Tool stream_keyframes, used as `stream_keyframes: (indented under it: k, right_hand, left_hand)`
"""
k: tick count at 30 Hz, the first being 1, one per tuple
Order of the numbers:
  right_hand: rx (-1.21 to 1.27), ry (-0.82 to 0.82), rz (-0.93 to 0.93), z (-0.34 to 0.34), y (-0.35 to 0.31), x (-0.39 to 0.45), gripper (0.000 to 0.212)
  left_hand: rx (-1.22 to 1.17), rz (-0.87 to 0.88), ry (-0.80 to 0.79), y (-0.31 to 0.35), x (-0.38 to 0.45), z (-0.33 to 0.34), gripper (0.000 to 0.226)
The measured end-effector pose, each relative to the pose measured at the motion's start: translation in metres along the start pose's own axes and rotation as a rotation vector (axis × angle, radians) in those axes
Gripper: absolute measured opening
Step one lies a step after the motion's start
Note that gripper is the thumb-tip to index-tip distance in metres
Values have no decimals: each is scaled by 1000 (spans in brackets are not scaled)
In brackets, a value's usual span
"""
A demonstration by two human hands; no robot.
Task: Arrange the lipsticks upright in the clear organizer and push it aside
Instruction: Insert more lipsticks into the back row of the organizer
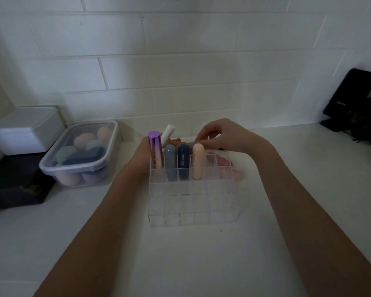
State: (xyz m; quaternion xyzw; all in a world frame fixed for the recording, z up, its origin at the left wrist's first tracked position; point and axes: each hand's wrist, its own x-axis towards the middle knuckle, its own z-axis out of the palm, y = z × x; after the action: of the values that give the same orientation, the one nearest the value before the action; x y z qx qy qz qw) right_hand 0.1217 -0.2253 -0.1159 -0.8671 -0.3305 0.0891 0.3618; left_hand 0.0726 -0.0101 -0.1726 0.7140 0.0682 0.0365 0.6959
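A clear organizer (189,202) with a grid of slots stands on the white counter. Upright in its back row are a purple-capped lipstick (156,150), a grey-blue lipstick (171,162), a navy lipstick (183,160) and a peach lipstick (198,160). My left hand (142,155) is behind the organizer's left end, holding a white lipstick (167,133) tilted up. My right hand (219,135) hovers over the back row, its fingers pinched on a small blurred lipstick (204,142) above the peach one. Reddish lipsticks (234,170) show blurred through the organizer's right side.
A clear lidded tub (79,153) of makeup sponges sits at left, beside a white box (26,129) on a dark box (17,185). A black stand (351,101) leans at the far right. A tiled wall rises right behind the counter.
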Motion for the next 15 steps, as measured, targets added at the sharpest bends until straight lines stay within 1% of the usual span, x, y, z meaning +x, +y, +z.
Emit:
stream_keyframes:
  k: [2, 4, 6, 8, 11, 13, 14, 15]
  right_hand:
    - [108, 38, -12, -2, -1, -1, 17]
    - [224, 32, -32, -3, -2, -3, 20]
    - [421, -5, -47, -2, -3, -4, 27]
    - [549, -5, -62, -2, -4, -5, 32]
    - [586, 26, -77, 3, -6, -2, 32]
    - [557, 56, -69, 7, -6, 1, 31]
    - [556, 69, -66, 9, -6, 2, 31]
    - [561, 84, -67, 10, -6, 3, 31]
  left_hand:
    - [53, 130, 15, 9, -16, 4, 21]
    - [49, 219, 7, 16, -27, 7, 19]
    - [6, 242, -22, 17, -23, 5, 22]
    - [-34, 231, 41, 16, -16, 3, 18]
    - [-95, 244, 183, 14, -14, 6, 12]
    - [-83, 251, 265, 15, -17, 10, 23]
    - [-74, 246, 283, 17, -19, 11, 25]
    - [-63, 239, 290, 16, -18, 11, 20]
